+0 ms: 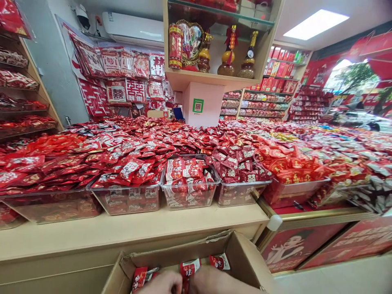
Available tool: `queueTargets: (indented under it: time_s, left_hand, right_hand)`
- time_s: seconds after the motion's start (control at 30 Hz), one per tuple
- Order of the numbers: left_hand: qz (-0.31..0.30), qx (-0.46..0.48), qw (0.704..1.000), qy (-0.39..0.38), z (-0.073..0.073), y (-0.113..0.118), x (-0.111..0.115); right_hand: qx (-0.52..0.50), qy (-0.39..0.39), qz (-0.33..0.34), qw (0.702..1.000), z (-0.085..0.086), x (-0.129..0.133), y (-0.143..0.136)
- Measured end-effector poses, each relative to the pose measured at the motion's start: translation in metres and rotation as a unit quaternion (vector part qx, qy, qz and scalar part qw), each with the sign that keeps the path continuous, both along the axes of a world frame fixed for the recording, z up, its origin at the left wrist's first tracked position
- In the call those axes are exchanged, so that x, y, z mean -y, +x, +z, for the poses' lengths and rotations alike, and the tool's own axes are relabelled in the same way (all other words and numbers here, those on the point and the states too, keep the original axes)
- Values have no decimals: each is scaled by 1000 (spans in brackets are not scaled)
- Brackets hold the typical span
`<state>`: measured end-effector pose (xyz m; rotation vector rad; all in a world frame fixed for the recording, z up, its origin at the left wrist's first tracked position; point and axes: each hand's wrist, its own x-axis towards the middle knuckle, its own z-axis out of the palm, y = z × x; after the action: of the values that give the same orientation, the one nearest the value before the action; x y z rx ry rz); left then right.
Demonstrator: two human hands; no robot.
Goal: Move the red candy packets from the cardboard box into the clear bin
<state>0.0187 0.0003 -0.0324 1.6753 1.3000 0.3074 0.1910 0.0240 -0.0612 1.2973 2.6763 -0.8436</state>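
Observation:
An open cardboard box [245, 261] stands at the bottom of the view, against the counter front. Both of my hands reach down into it among small red and white candy packets [190, 268]. My left hand [161, 282] has its fingers curled, and what they close on is hidden. Beside it, my right hand [214, 281] touches or overlaps one packet; its fingers are out of sight below. More packets lie in the box, a red packet [140, 277] at the left and another packet [219, 261] near the far wall.
Clear plastic bins [190, 200] heaped with red packets line the counter [128, 228] beyond the box. A pillar [202, 96] with a QR code carries a display shelf [214, 77]. At right stands a gold-edged cabinet [306, 245] with a white corner guard [274, 222].

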Motion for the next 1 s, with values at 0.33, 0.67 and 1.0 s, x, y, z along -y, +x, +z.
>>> queueTargets:
  time_s: [0.33,0.67,1.0]
  left_hand:
    - [77,212,974,-30,29,2,-19]
    - [65,245,967,-13,41,11,-12]
    - [132,261,956,35,46,18,-6]
  right_hand:
    - [-346,-58,-215,911,65,-13,26]
    - [-416,-149,-164,882,70,-6,25]
    - [-474,-210,-221,826,79,-5,17]
